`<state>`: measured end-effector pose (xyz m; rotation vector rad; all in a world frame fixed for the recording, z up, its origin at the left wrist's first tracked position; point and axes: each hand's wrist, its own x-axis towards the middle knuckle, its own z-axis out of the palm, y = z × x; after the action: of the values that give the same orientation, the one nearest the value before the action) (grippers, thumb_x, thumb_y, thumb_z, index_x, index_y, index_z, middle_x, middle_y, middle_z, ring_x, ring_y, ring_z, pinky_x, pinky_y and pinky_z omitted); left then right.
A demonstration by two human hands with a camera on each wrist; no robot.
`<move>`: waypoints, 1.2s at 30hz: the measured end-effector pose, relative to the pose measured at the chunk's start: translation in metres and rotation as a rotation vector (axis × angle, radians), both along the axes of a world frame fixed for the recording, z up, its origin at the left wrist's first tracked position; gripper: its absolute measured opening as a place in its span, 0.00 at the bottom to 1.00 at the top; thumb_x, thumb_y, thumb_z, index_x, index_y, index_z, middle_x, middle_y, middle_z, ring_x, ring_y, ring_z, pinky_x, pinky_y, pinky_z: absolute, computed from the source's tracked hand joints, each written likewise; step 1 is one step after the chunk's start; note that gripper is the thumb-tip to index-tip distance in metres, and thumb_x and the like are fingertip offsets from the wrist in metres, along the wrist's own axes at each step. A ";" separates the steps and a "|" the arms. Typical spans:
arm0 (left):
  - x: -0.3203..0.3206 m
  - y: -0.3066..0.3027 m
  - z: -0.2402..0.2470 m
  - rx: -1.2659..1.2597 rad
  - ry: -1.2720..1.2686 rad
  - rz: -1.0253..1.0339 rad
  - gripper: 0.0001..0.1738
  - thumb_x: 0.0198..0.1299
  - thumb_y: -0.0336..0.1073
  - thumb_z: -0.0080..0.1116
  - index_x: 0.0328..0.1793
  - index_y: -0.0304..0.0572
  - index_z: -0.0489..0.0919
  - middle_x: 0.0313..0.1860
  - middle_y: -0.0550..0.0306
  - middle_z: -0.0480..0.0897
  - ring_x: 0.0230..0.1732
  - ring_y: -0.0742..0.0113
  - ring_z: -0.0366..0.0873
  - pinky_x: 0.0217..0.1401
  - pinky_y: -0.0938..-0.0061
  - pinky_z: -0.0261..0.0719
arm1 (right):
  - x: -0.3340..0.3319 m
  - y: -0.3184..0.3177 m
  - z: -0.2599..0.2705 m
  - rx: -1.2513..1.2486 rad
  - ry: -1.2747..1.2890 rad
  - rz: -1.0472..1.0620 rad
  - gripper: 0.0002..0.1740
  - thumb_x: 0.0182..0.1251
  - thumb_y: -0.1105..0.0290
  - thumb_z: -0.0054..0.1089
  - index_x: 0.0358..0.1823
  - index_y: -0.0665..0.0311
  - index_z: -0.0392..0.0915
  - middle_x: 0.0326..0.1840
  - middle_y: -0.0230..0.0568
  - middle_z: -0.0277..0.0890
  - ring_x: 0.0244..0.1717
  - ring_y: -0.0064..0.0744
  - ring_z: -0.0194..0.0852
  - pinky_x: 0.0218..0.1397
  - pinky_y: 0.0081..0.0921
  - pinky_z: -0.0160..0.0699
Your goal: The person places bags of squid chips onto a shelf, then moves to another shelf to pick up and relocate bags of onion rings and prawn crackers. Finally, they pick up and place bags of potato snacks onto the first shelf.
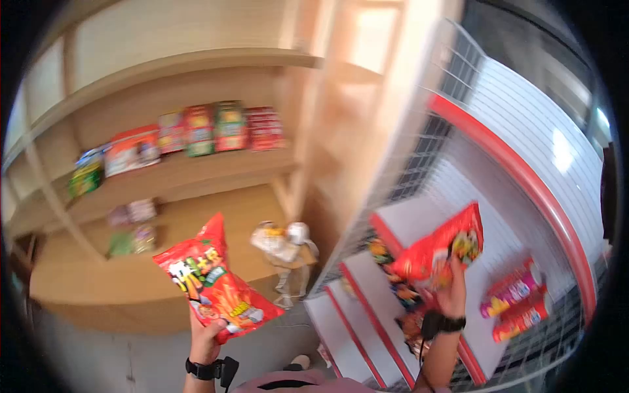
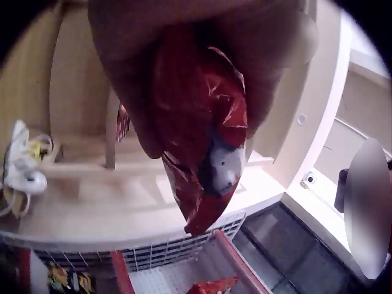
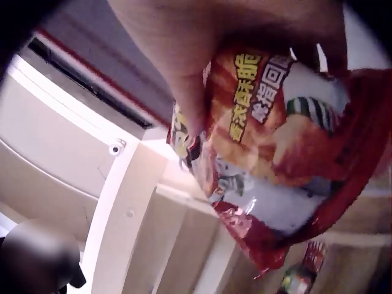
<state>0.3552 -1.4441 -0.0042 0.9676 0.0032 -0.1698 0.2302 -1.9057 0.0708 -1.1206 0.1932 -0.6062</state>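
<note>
My left hand [image 1: 204, 339] grips a red snack bag [image 1: 219, 285] by its lower edge, thumb over the front. The printed face, with a picture of fries, is turned up toward the head camera. In the left wrist view, fingers lie on both sides of the crumpled red bag [image 2: 202, 116]. Off to the right, my right hand [image 1: 452, 298] holds a second red snack bag [image 1: 429, 252] tilted over the white tiered rack. Yellow and white lettering shows on this bag [image 3: 263, 128] in the right wrist view, with the thumb pressed against it.
Several snack packs [image 1: 216, 128] stand along the wooden shelf [image 1: 196, 177] at left. Small packets [image 1: 134, 229] and a bundle of white cords [image 1: 275, 242] lie on the lower wooden board. Red and purple packs [image 1: 514, 295] rest on the white rack [image 1: 373, 281], bordered by wire mesh.
</note>
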 end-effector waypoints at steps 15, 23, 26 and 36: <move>-0.326 0.394 -0.006 0.035 -0.118 1.141 0.54 0.44 0.34 0.72 0.74 0.43 0.49 0.64 0.53 0.67 0.65 0.59 0.69 0.66 0.60 0.71 | 0.124 0.535 -0.088 0.082 0.249 1.215 0.22 0.62 0.71 0.62 0.57 0.63 0.68 0.51 0.35 0.76 0.51 0.31 0.76 0.57 0.34 0.76; -0.365 0.479 -0.045 0.133 0.039 1.426 0.56 0.36 0.22 0.71 0.73 0.44 0.50 0.64 0.55 0.66 0.65 0.61 0.67 0.67 0.63 0.69 | 0.147 0.767 -0.101 -0.064 0.186 1.389 0.26 0.61 0.76 0.62 0.60 0.62 0.66 0.55 0.35 0.74 0.56 0.30 0.73 0.61 0.33 0.73; -0.348 0.528 -0.051 0.297 0.048 1.495 0.57 0.35 0.23 0.73 0.72 0.44 0.50 0.63 0.55 0.66 0.65 0.62 0.68 0.66 0.63 0.70 | 0.163 0.838 -0.088 -0.181 0.324 1.317 0.07 0.67 0.69 0.58 0.44 0.62 0.74 0.40 0.34 0.78 0.41 0.24 0.76 0.44 0.25 0.76; -0.262 0.753 -0.016 0.456 0.035 1.756 0.54 0.34 0.24 0.78 0.68 0.41 0.54 0.60 0.54 0.70 0.59 0.64 0.72 0.61 0.66 0.74 | 0.284 1.139 -0.060 -0.017 0.102 1.466 0.25 0.63 0.73 0.62 0.61 0.63 0.67 0.57 0.35 0.74 0.57 0.29 0.73 0.62 0.32 0.71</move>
<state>0.0931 -0.6915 -0.0206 1.1019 0.9253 1.4798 0.5142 -0.7664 0.0105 -1.0120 -0.5359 0.7551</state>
